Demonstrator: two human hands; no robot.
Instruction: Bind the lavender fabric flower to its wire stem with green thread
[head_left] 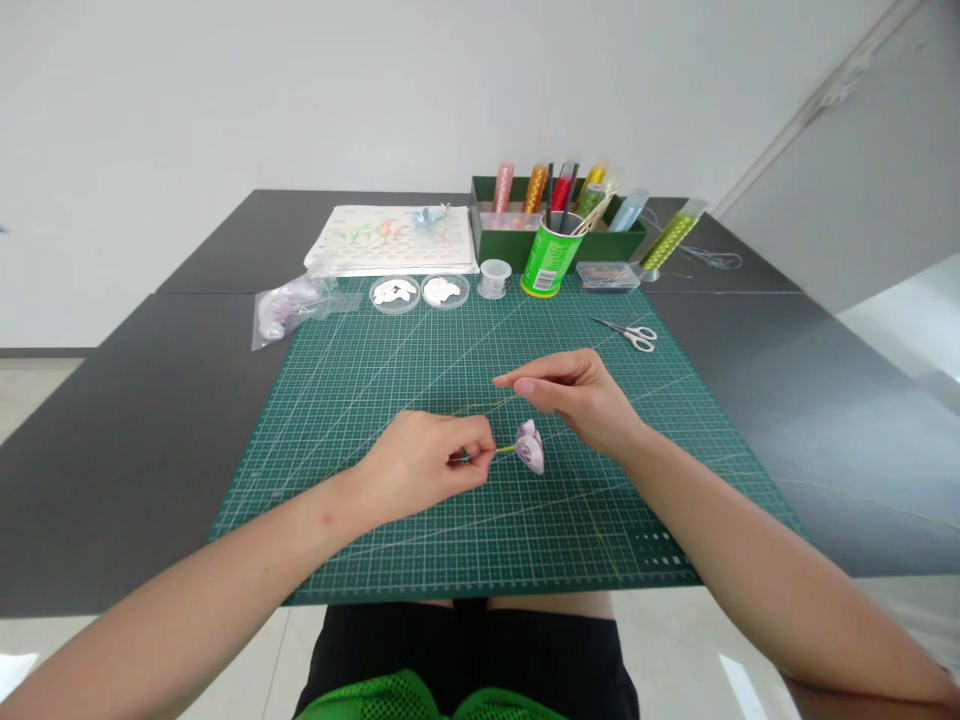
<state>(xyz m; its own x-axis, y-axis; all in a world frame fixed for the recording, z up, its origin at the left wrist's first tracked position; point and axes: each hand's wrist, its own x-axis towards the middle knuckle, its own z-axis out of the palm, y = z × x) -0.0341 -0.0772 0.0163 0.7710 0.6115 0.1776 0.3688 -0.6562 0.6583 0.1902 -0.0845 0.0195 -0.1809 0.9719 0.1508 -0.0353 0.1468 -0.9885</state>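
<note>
My left hand (439, 452) is closed in a pinch on the thin green stem of a small artificial flower (529, 447). The flower has pale lilac petals and points to the right, just above the green cutting mat (420, 560). Above and to the right of it, my right hand (574, 395) pinches a fine yellow-green thread (487, 404) between thumb and fingers. That thread runs leftward behind my left hand. More thin thread trails over the mat below the flower and off to the right.
Scissors (634, 333) lie at the mat's right. Behind are two dishes of white pieces (395, 293), a clear spool (494, 278), a green can (551, 258) with tools, and a dark green box (510, 245) of colored rolls. A plastic bag (289, 305) and paper sheets (360, 255) lie left.
</note>
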